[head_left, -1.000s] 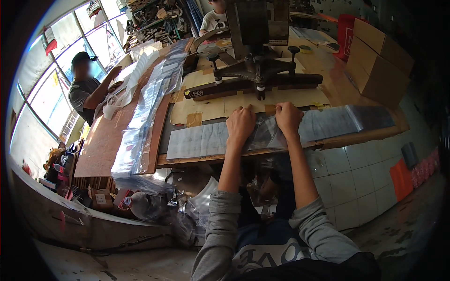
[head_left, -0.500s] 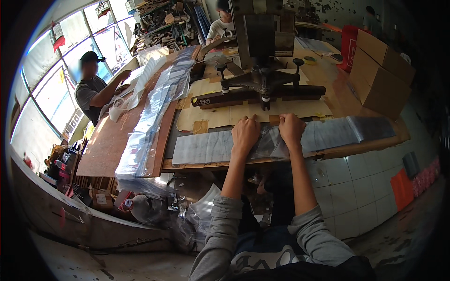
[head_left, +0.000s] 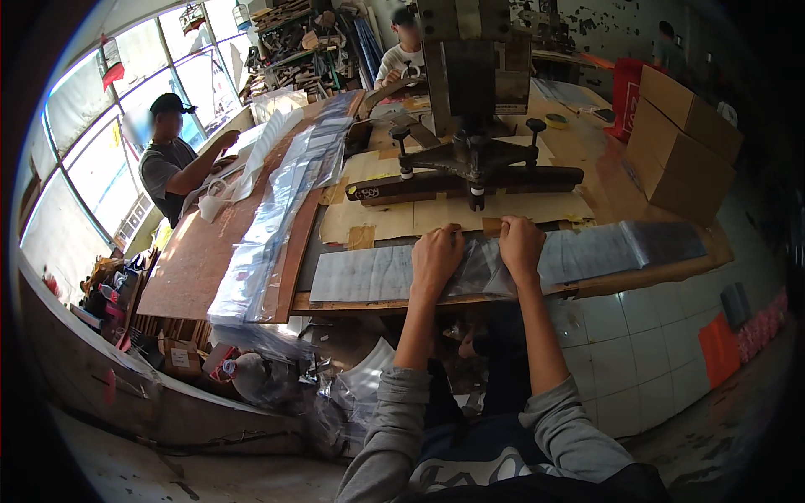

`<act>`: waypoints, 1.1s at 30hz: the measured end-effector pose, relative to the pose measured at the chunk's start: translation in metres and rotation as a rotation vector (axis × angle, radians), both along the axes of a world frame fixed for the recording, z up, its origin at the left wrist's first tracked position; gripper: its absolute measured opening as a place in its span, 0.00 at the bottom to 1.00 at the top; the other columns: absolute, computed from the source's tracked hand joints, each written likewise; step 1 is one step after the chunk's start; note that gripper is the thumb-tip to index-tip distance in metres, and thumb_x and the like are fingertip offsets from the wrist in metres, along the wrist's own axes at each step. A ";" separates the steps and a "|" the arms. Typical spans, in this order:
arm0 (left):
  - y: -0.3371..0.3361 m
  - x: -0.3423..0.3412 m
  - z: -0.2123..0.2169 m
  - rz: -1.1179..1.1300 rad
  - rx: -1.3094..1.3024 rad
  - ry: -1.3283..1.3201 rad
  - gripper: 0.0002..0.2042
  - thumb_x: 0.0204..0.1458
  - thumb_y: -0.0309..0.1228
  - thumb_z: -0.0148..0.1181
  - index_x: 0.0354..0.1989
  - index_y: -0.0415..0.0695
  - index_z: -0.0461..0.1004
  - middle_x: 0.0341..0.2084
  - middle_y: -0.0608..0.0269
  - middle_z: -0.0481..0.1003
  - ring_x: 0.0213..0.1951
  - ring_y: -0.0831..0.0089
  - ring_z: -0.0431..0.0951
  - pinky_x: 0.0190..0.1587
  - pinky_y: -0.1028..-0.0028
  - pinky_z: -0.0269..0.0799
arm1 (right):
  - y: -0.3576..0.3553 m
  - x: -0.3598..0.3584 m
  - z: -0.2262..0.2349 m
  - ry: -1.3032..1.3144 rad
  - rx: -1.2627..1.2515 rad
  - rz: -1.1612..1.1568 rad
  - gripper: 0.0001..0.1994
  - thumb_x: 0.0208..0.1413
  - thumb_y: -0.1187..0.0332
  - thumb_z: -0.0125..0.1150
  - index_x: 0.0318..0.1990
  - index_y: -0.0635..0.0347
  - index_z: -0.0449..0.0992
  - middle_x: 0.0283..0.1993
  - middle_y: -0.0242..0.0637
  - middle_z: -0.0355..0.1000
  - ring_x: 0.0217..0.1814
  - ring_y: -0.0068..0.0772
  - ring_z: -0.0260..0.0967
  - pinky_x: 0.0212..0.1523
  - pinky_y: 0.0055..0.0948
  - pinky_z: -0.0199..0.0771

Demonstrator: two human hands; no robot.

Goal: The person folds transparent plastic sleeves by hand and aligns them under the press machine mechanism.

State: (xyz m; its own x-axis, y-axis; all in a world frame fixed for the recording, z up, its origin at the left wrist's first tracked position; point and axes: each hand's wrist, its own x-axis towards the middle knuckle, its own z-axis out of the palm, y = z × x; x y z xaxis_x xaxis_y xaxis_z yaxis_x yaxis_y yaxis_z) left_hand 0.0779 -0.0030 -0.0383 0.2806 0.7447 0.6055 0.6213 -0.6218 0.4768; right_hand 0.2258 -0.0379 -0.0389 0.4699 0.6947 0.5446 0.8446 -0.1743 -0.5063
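Note:
Side by side at the near edge of the bench, my left hand (head_left: 438, 258) and my right hand (head_left: 521, 248) are both closed, knuckles up. Between them a thin clear plastic sheet (head_left: 476, 267) is pinched and slightly wrinkled; the fingertips are hidden. Under my hands a long greyish strip of layered plastic film (head_left: 360, 275) lies along the bench edge, with a thicker folded stack (head_left: 662, 243) at its right end. Just beyond my hands hangs the dark metal bar of a press (head_left: 470, 186), above a pale taped board (head_left: 394, 216).
On the left, long clear plastic sleeves (head_left: 268, 226) cover part of a brown board (head_left: 197, 260). Cardboard boxes (head_left: 679, 151) stand at right beside a red bag (head_left: 625, 96). One person (head_left: 168, 159) works at left, another (head_left: 402, 59) behind the press. Plastic scraps (head_left: 369, 381) lie below the bench.
The view has tilted a little, so the bench and press sit slightly lower in the picture. My hands stay closed on the plastic sheet at nearly the same place.

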 end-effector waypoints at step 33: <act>-0.004 0.000 0.002 0.020 0.038 -0.023 0.10 0.51 0.35 0.51 0.31 0.44 0.78 0.23 0.52 0.76 0.26 0.54 0.76 0.30 0.62 0.72 | -0.005 0.002 -0.002 0.088 0.057 0.064 0.06 0.49 0.71 0.54 0.33 0.59 0.77 0.33 0.39 0.74 0.40 0.43 0.70 0.44 0.42 0.64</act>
